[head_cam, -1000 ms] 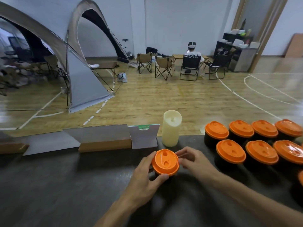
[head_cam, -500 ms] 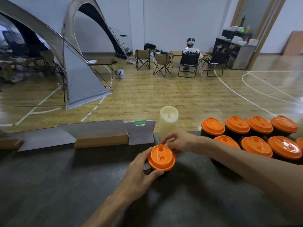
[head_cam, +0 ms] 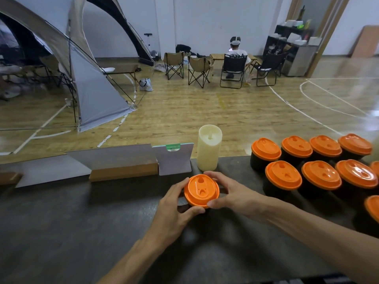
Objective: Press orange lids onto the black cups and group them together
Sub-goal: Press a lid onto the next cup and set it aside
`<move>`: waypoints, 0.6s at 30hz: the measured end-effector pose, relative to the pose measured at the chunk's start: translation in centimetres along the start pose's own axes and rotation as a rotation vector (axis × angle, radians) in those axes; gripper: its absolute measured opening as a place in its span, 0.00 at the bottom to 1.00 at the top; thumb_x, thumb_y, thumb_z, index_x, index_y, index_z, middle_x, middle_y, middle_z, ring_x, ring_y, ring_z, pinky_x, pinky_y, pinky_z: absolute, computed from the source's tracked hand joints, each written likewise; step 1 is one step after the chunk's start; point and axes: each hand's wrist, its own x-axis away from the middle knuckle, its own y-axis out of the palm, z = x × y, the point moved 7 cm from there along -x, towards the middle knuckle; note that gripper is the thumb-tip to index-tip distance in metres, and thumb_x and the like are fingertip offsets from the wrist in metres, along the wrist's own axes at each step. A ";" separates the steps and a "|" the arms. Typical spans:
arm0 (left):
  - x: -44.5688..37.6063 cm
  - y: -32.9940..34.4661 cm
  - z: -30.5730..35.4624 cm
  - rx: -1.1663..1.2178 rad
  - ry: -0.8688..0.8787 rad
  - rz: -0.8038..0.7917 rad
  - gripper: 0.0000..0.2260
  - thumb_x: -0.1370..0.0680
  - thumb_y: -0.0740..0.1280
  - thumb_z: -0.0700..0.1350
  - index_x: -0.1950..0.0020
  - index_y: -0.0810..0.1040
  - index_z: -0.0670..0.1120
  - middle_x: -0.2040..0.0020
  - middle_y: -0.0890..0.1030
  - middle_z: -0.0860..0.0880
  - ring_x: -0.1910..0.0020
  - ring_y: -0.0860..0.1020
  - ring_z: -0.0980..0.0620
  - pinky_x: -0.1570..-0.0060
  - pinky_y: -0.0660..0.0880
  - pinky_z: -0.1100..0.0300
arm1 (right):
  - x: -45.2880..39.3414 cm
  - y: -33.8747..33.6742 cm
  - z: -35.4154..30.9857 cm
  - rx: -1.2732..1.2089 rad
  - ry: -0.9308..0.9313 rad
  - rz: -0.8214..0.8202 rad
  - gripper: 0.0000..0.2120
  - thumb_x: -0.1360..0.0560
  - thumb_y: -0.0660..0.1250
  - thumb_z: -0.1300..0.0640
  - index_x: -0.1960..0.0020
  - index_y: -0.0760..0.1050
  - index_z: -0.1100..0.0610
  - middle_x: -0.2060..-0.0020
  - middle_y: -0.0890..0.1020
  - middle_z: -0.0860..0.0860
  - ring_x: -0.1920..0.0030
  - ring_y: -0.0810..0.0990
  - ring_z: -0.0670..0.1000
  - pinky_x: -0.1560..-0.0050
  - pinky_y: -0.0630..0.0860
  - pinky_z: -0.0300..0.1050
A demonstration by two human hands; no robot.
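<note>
Tabletop (head_cam: pixel 61 232): right hand (head_cam: pixel 235 194) back on lid (head_cam: pixel 202 190)

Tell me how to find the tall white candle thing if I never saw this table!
Start at the dark table and follow its far edge, next to the wooden floor. Just beyond the orange lid held between both hands stands the candle, beside a small grey card stand. It is the only tall, cream cylinder; its neighbours are black cups with orange lids.
</note>
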 end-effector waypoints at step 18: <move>1.2 2.8 1.5 0.676 -0.365 0.203 0.27 0.24 0.72 0.41 0.32 0.68 0.64 0.36 0.74 0.58 0.35 0.72 0.53 0.32 0.72 0.47 | 0.8 -0.1 0.4 0.081 -0.150 0.158 0.43 0.31 0.78 0.47 0.23 0.59 0.42 0.32 0.70 0.40 0.33 0.67 0.42 0.37 0.63 0.40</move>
